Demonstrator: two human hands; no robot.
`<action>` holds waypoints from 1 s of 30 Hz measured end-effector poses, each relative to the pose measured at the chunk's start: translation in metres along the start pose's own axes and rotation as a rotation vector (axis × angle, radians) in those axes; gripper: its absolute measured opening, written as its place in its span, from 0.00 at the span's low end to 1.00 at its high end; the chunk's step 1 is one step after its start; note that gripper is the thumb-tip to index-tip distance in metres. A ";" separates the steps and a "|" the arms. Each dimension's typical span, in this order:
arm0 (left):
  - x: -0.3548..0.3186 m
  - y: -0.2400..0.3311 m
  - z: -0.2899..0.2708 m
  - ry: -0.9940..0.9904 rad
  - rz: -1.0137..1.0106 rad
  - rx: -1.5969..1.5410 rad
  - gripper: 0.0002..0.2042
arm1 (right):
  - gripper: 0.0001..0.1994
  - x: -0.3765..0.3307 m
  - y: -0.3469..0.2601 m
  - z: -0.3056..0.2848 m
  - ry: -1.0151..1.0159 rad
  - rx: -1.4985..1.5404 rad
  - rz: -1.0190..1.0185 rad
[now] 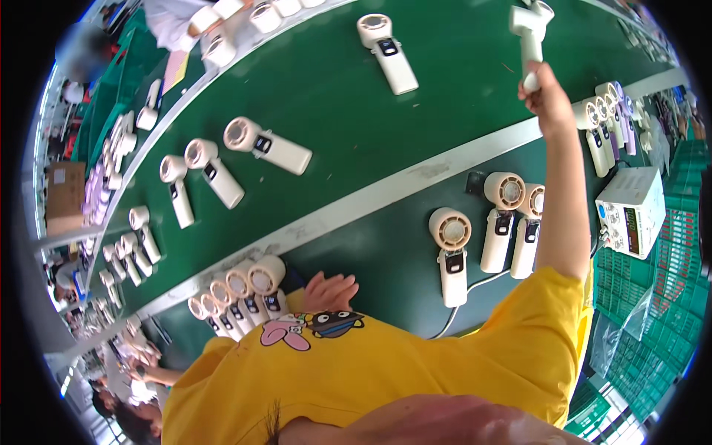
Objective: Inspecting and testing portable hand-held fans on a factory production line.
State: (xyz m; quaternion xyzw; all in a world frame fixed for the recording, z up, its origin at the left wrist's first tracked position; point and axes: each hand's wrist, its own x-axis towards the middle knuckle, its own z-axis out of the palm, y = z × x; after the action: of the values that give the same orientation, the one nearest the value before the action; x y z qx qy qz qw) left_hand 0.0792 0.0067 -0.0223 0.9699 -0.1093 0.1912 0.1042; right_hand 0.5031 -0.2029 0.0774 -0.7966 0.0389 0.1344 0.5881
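My right hand [547,100] reaches out over the green conveyor belt [445,96] and grips the lower end of a cream handheld fan [531,46]. Beside the row of cream fans [251,291] on my workbench, my left hand [330,291] holds nothing, its fingers stretched out. On the bench between my arms stands a fan [451,256] with a round, pinkish grille; a pale cable lies by its foot. Two more fans [507,222] are next to it, partly behind my right forearm. A single fan [388,55] lies on the belt left of my right hand.
Several fans [213,172] lie along the belt to the left. A metal rail [356,199] divides belt from bench. At right are a white power supply [632,211], cream and purple fans [604,122] and green crates [667,297]. Other people work across the belt and at lower left.
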 end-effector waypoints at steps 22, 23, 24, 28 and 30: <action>-0.024 -0.040 -0.247 0.593 -0.901 -1.603 0.16 | 0.28 -0.018 0.033 0.166 -0.034 -0.933 -0.733; -0.029 -0.041 -0.252 0.636 -0.874 -1.555 0.16 | 0.27 -0.010 0.030 0.171 -0.085 -0.854 -0.717; -0.036 -0.039 -0.256 0.674 -0.856 -1.503 0.17 | 0.26 -0.002 0.031 0.178 -0.143 -0.775 -0.693; -0.059 -0.041 -0.264 0.857 -0.951 -1.408 0.17 | 0.22 0.048 0.030 0.200 -0.300 -0.497 -0.534; -0.067 -0.047 -0.265 0.913 -0.984 -1.382 0.17 | 0.20 0.061 0.031 0.206 -0.355 -0.374 -0.431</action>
State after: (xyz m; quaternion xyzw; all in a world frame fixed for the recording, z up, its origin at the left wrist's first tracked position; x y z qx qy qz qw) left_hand -0.0615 0.1273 0.1840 0.4637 0.2723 0.3782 0.7535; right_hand 0.5206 -0.0107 -0.0231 -0.8447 -0.2591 0.1484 0.4442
